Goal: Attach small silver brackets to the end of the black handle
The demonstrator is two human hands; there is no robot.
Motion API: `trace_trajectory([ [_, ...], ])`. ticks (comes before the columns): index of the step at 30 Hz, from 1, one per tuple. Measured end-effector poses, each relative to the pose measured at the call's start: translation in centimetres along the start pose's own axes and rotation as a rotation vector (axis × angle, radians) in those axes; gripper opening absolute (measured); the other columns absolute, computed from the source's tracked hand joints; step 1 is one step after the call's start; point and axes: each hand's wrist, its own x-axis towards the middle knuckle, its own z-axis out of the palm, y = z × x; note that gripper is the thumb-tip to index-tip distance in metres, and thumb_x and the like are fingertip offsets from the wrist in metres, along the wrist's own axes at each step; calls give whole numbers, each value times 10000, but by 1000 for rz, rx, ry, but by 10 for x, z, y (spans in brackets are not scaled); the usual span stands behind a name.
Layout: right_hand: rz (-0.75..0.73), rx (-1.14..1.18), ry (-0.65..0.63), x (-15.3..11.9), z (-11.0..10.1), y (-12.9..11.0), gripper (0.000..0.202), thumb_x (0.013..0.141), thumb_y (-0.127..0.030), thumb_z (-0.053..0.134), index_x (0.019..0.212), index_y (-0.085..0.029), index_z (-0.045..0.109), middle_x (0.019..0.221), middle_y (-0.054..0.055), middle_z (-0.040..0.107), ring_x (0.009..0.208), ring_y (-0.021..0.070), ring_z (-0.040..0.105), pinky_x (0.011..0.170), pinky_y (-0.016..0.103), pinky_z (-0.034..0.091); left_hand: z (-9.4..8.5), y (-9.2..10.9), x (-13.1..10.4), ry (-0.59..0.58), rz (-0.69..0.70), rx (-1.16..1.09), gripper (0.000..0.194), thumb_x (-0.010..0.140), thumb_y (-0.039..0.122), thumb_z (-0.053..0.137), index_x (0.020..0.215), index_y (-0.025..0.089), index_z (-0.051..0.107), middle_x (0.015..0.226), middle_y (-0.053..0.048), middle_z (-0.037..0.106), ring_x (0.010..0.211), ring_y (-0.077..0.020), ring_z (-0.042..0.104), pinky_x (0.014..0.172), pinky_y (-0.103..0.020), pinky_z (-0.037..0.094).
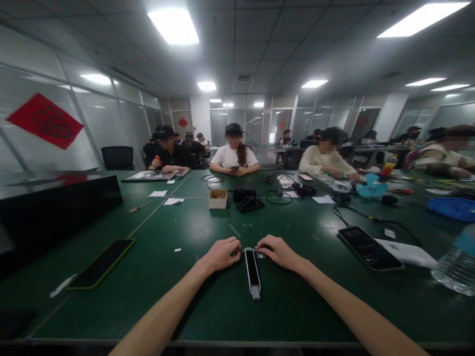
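Note:
A long, narrow object with a black middle, a pale rim and a grey end lies on the green table between my hands. My left hand rests just left of its far end, fingers curled in around something small and dark that I cannot make out. On the other side, my right hand has its fingertips pressed down by the far end. A small, shiny, pale piece shows under those fingertips; its kind is unclear.
A green-edged phone lies left; a black phone and a water bottle stand right. Ahead are a small cardboard box, a black device and cables. A dark panel edges the left. Several people sit opposite.

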Motion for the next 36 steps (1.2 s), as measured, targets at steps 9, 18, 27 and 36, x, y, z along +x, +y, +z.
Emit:
trace_trajectory([
  [9, 27, 7, 6, 0, -1, -5, 147, 884, -235, 495, 912, -197, 635, 918, 34, 631, 857, 162, 558, 776, 292, 454, -1, -1, 0, -10, -6, -29, 111, 840, 216, 495, 929, 191, 556, 925, -14, 584, 781, -135, 565, 678, -222, 412],
  [18, 42, -6, -24, -2, -5, -9, 154, 843, -249, 556, 944, -200, 662, 916, 36, 634, 798, 150, 557, 720, 278, 461, -2, -1, -1, -2, 13, -31, 105, 842, 221, 503, 929, 191, 554, 915, -9, 581, 769, -133, 563, 666, -224, 410],
  [27, 38, -28, -26, -1, -3, -4, 192, 869, -330, 538, 941, -217, 675, 912, 30, 667, 819, 165, 562, 759, 294, 440, 2, -3, -1, 1, 11, -26, 118, 834, 212, 512, 942, 199, 558, 917, -9, 587, 774, -134, 572, 673, -220, 414],
  [36, 32, -4, 9, -1, -1, -2, 157, 852, -318, 572, 912, -213, 672, 901, 19, 660, 831, 163, 560, 760, 287, 434, 3, -3, 0, 12, 21, -26, 101, 836, 214, 513, 928, 198, 551, 904, -3, 579, 769, -132, 565, 664, -220, 407],
])
